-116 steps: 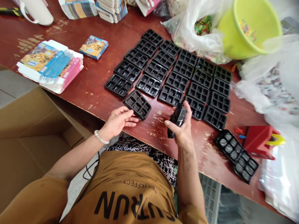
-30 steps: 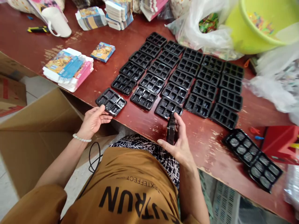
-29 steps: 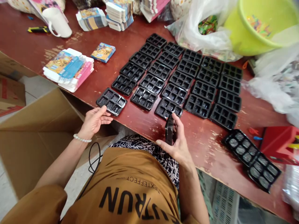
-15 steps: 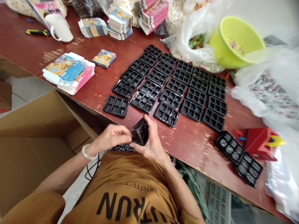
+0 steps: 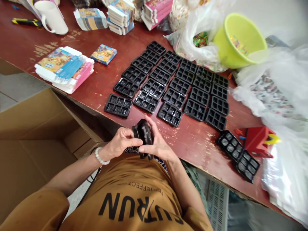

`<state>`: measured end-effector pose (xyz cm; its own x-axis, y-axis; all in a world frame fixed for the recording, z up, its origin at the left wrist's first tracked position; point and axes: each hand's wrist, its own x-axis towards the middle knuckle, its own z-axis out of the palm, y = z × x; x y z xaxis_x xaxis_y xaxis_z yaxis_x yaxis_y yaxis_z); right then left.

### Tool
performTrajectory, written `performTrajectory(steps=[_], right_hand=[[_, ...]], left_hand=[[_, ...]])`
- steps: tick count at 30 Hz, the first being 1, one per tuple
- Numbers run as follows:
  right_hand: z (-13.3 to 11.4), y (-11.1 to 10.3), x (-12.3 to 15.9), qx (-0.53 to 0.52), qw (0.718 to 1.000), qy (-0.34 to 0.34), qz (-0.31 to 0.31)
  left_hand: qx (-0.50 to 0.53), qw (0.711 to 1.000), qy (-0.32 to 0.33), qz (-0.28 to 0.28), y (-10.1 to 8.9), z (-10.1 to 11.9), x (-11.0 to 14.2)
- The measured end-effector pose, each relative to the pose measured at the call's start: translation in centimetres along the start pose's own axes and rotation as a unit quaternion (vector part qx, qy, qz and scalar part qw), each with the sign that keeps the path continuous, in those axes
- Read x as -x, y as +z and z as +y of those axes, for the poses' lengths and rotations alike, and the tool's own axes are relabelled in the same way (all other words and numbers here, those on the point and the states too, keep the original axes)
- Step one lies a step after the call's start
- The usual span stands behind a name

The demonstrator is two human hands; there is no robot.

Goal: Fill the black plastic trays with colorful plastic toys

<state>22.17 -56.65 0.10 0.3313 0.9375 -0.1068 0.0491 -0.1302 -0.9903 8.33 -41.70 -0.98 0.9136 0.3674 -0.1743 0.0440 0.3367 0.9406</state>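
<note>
In front of my body, at the table's near edge, I hold several black plastic trays point(image 5: 143, 132) on edge between both hands. My left hand point(image 5: 124, 141) pinches the left side of them, thumb on the near face. My right hand point(image 5: 157, 142) wraps round the right side, its fingers reaching up along the far end. A gap shows between the trays at the top. Beyond my hands, rows of black six-compartment trays point(image 5: 146, 101) lie flat on the red-brown table point(image 5: 192, 141). The nearest of them is just past my right fingertips.
An open cardboard box point(image 5: 29, 128) stands at the left below the table. Flattened printed cartons point(image 5: 64, 67), a small blue box point(image 5: 104, 54) and a white mug point(image 5: 51, 17) are at the upper left. A green tub point(image 5: 238, 41), plastic bags point(image 5: 271, 93) and a red object point(image 5: 257, 141) lie right.
My left hand has moved in from beside the trays and now grips them. The held trays have turned and stand slightly apart at the top. The view has shifted a little.
</note>
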Motion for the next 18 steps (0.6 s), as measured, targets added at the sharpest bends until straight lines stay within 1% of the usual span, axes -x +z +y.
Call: performTrajectory(steps=[1, 2, 3, 5, 6, 7, 8, 10, 13, 15, 16, 18], right_hand=[[-0.1, -0.7, 0.1, -0.027, 1.0, -0.005, 0.01], [-0.2, -1.4, 0.3, -0.033, 0.999, -0.013, 0.039], [-0.2, -2.3, 0.5, -0.019, 0.996, -0.019, 0.085], [-0.3, -4.0, 0.9, 0.039, 0.982, -0.021, 0.185], [-0.4, -4.7, 1.2, 0.066, 0.973, -0.019, 0.22], [-0.3, -5.2, 1.4, 0.087, 0.967, -0.017, 0.239], [-0.3, -5.5, 1.6, 0.1, 0.965, -0.016, 0.241], [-0.1, -5.7, 1.9, 0.113, 0.968, -0.019, 0.223], [0.5, -5.1, 2.0, 0.123, 0.969, -0.032, 0.212], [0.9, -4.5, 2.1, 0.129, 0.967, -0.041, 0.217], [1.1, -4.2, 2.2, 0.139, 0.965, -0.046, 0.22], [1.4, -3.4, 2.5, 0.178, 0.957, -0.055, 0.22]], left_hand=[[0.035, 0.999, -0.004, 0.017, -0.3, 0.0, -0.1], [0.065, 0.997, -0.005, 0.038, -0.6, 0.0, -0.3], [0.09, 0.994, -0.005, 0.064, -0.9, 0.0, -0.5], [0.118, 0.987, -0.014, 0.112, -1.4, -0.1, -0.9], [0.128, 0.983, -0.029, 0.13, -1.5, -0.2, -1.1], [0.137, 0.979, -0.05, 0.142, -1.5, -0.4, -1.2], [0.146, 0.975, -0.072, 0.148, -1.3, -0.6, -1.2], [0.161, 0.969, -0.105, 0.155, -0.8, -1.1, -1.1], [0.152, 0.967, -0.113, 0.17, -0.1, -2.1, -0.8], [0.095, 0.975, -0.112, 0.167, -0.1, -2.6, -0.6], [0.051, 0.98, -0.114, 0.156, -0.2, -2.6, -0.4], [-0.049, 0.986, -0.109, 0.113, -0.4, -2.4, 0.0]])
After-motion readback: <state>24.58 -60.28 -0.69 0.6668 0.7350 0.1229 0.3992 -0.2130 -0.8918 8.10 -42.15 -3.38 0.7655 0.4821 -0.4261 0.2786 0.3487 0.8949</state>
